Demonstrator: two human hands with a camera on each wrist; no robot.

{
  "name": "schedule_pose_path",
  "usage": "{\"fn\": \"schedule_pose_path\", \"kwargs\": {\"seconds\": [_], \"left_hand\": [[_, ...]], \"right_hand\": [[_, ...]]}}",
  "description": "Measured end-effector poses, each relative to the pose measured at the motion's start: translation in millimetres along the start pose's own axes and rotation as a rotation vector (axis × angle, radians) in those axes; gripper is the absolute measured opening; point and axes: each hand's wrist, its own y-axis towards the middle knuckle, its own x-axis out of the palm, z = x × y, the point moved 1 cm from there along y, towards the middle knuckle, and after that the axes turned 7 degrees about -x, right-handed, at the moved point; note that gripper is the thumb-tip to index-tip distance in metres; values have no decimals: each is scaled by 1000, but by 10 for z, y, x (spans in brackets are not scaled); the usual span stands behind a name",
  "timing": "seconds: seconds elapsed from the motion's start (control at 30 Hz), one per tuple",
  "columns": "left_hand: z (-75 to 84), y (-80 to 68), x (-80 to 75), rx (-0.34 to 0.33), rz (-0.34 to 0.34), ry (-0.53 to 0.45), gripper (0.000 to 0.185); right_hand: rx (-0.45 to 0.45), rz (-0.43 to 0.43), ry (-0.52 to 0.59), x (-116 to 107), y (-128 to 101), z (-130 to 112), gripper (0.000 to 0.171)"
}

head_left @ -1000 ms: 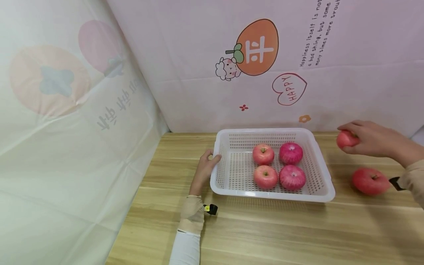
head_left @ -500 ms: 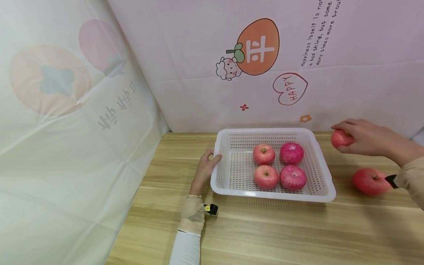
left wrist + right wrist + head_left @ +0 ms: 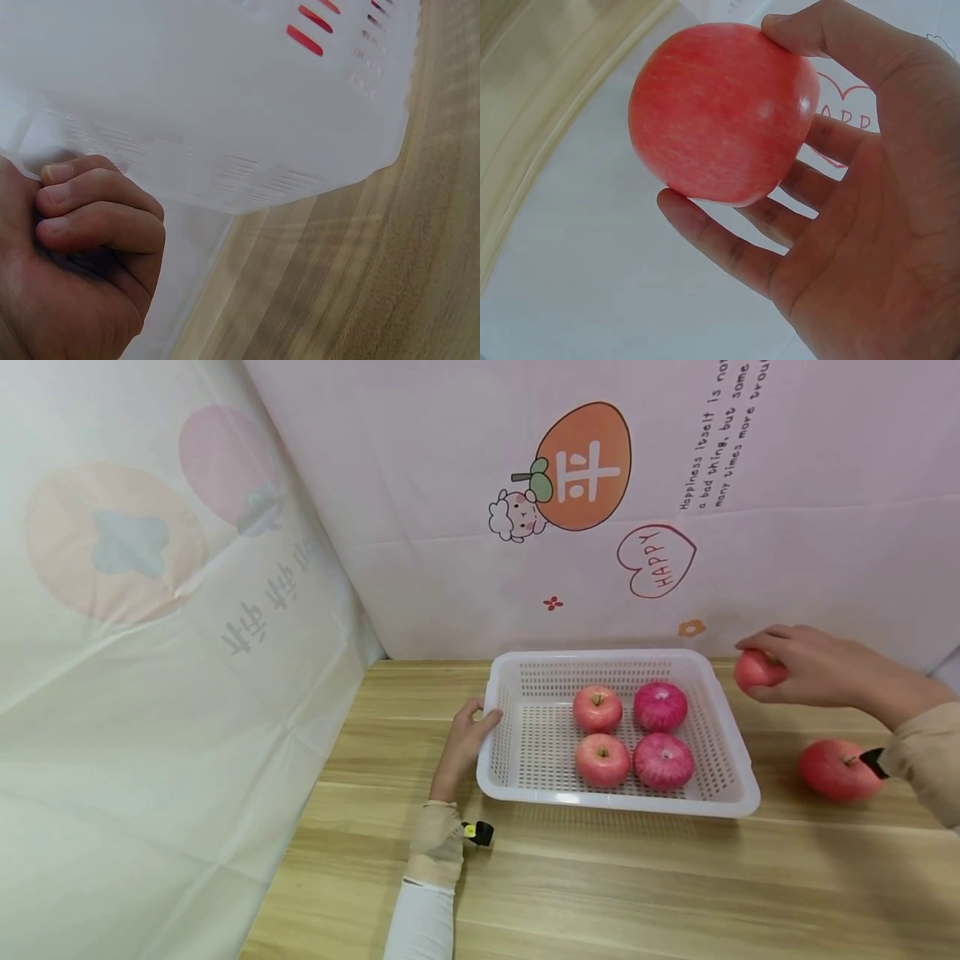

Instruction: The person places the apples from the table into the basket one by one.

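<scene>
The right hand (image 3: pixel 813 670) grasps a small red apple (image 3: pixel 757 670) between thumb and fingertips, held in the air just past the basket's far right corner, while the left hand (image 3: pixel 465 739) grips the left rim of the white slotted basket (image 3: pixel 738 781). To do this well, I judge the apple should be carried over the rim and set down gently in bare floor left of the 4 fruits (image 3: pixel 630 735) already in 2 rows. The apple is smooth, pinkish-red with faint streaks and a soft sheen (image 3: pixel 724 120); another apple (image 3: pixel 836 770) lies on the table below the right wrist.
</scene>
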Motion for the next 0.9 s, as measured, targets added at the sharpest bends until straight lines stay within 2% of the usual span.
{"fn": "schedule_pose_path", "kwargs": {"seconds": [0.9], "left_hand": [[5, -6, -6, 1, 9, 8, 27]], "right_hand": [[-32, 0, 58, -36, 311, -287, 69]]}}
